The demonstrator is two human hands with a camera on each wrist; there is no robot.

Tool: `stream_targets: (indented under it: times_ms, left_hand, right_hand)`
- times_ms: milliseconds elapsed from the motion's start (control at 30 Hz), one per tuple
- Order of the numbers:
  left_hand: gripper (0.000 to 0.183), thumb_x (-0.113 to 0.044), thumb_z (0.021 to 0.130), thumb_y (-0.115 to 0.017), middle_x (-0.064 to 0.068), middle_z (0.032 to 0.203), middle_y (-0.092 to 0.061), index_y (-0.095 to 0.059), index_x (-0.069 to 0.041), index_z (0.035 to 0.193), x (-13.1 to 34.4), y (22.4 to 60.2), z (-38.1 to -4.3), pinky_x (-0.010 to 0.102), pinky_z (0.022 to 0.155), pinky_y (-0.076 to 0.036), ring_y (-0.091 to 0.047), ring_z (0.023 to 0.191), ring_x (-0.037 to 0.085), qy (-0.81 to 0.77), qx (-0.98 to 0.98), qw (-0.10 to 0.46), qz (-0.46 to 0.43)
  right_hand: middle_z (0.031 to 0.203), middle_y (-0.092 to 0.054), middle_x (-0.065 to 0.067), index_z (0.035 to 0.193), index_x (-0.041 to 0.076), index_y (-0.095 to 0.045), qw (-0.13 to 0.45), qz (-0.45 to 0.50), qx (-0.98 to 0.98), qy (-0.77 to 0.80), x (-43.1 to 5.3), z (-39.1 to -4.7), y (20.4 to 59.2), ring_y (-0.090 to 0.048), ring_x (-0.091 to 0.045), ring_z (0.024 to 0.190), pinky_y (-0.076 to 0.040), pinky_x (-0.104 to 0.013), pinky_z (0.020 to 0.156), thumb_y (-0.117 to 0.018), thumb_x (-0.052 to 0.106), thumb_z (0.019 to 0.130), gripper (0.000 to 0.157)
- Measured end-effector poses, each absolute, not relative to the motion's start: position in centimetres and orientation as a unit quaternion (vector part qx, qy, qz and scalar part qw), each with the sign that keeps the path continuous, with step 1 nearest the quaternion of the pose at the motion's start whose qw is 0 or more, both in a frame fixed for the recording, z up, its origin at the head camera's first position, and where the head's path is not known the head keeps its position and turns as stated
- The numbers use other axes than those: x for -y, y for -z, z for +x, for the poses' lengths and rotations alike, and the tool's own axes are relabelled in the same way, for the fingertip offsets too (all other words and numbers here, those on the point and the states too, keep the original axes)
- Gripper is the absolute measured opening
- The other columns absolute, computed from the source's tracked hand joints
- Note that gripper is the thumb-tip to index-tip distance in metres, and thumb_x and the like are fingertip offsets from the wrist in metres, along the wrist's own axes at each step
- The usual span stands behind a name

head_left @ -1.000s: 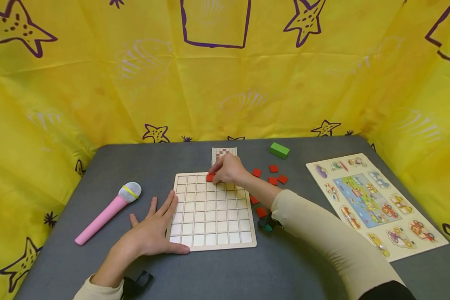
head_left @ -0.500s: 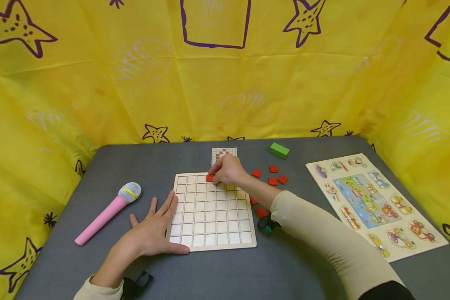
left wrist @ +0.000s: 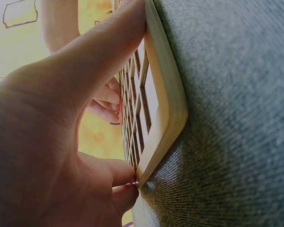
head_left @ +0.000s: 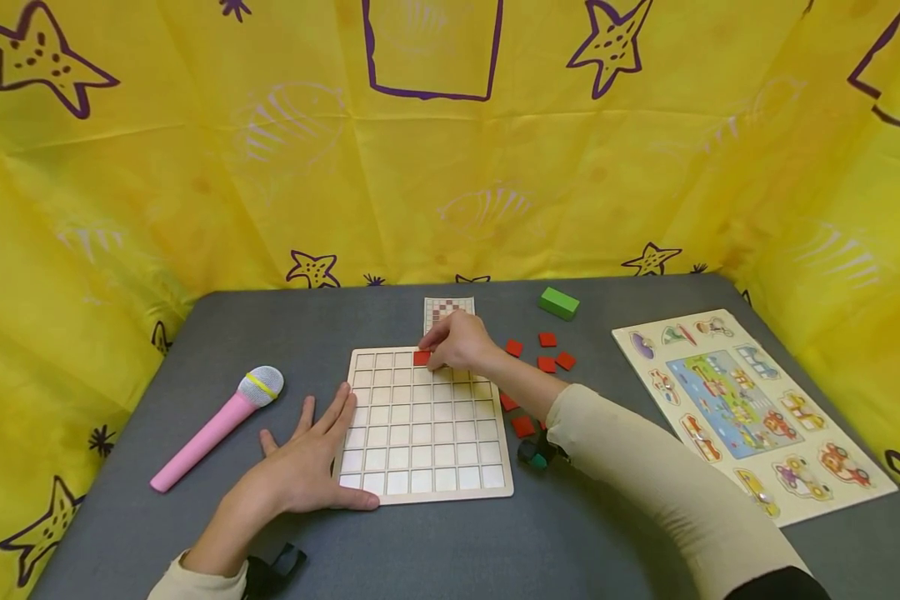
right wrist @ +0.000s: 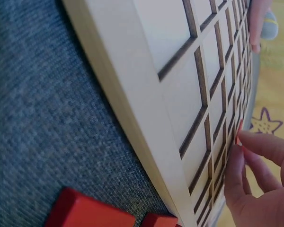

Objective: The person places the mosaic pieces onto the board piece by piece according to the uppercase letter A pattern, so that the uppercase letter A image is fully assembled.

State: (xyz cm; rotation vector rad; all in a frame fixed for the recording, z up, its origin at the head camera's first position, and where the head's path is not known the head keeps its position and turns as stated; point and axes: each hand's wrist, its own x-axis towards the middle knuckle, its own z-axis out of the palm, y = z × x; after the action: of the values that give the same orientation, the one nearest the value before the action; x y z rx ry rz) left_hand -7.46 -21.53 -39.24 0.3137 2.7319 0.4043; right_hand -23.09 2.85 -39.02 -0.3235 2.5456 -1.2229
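A pale wooden grid board [head_left: 422, 434] with square cells lies flat on the table. In its far row sits a red square tile [head_left: 422, 358], pinched by the thumb and fingers of my right hand [head_left: 459, 340]; a red edge shows at those fingertips in the right wrist view. My left hand [head_left: 303, 467] rests with spread, straight fingers along the board's left edge, its thumb on the near edge at the corner. Up close, the left wrist view has that thumb [left wrist: 99, 45] lying over the wooden rim. Just behind the board, a small printed grid card [head_left: 437, 307] is partly covered by my right hand.
Several loose red tiles [head_left: 546, 364] are scattered to the right of the board, some beside my right forearm. Farther back is a green block [head_left: 558, 303]. A pink toy microphone [head_left: 213, 433] lies at left, a picture puzzle board [head_left: 832, 442] at right. Yellow cloth [head_left: 390, 183] surrounds the table.
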Motion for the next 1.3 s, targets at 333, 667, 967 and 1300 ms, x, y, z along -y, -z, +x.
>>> stream_targets:
  times_ms: [333,667,967,1300]
  left_hand:
    - [0.147,-0.085,0.061,-0.080,0.005,0.178,0.000,-0.009,-0.013,0.169,21.6,39.2,-7.5,0.099,0.088,-0.006,-0.008,0.155,0.059,-0.146,-0.967,0.178,0.110]
    - [0.147,-0.083,0.061,-0.081,0.004,0.178,0.000,-0.009,-0.014,0.169,21.7,39.1,-7.2,0.099,0.089,-0.005,-0.006,0.156,0.058,-0.154,-0.967,0.176,0.106]
    - [0.146,-0.083,0.062,-0.081,0.005,0.178,0.000,-0.009,-0.014,0.169,21.7,39.0,-7.3,0.099,0.088,-0.003,-0.006,0.155,0.059,-0.151,-0.966,0.178,0.108]
    - [0.146,-0.084,0.062,-0.081,0.004,0.178,0.001,-0.009,-0.014,0.169,21.6,39.1,-7.1,0.098,0.089,-0.003,-0.005,0.156,0.058,-0.157,-0.965,0.181,0.108]
  right_hand:
    - [0.095,-0.076,-0.004,0.100,0.009,-0.084,0.152,-0.103,-0.870,0.458,-5.0,-23.1,38.4,-0.068,-0.021,0.085,-0.056,-0.028,0.068,-0.082,0.003,0.083,0.018]
    - [0.116,-0.073,-0.015,0.113,-0.001,-0.079,0.160,-0.091,-0.836,0.516,-8.6,-23.0,36.9,-0.071,-0.033,0.095,-0.061,-0.047,0.088,-0.079,0.003,0.088,0.026]
    - [0.114,-0.074,-0.015,0.119,-0.001,-0.076,0.148,-0.077,-0.845,0.507,-12.4,-23.2,35.9,-0.071,-0.037,0.098,-0.058,-0.052,0.090,-0.078,0.007,0.091,0.030]
    - [0.127,-0.068,-0.025,0.124,-0.002,-0.074,0.132,-0.055,-0.863,0.484,-16.2,-24.0,36.5,-0.067,-0.031,0.102,-0.057,-0.049,0.095,-0.073,0.001,0.090,0.034]
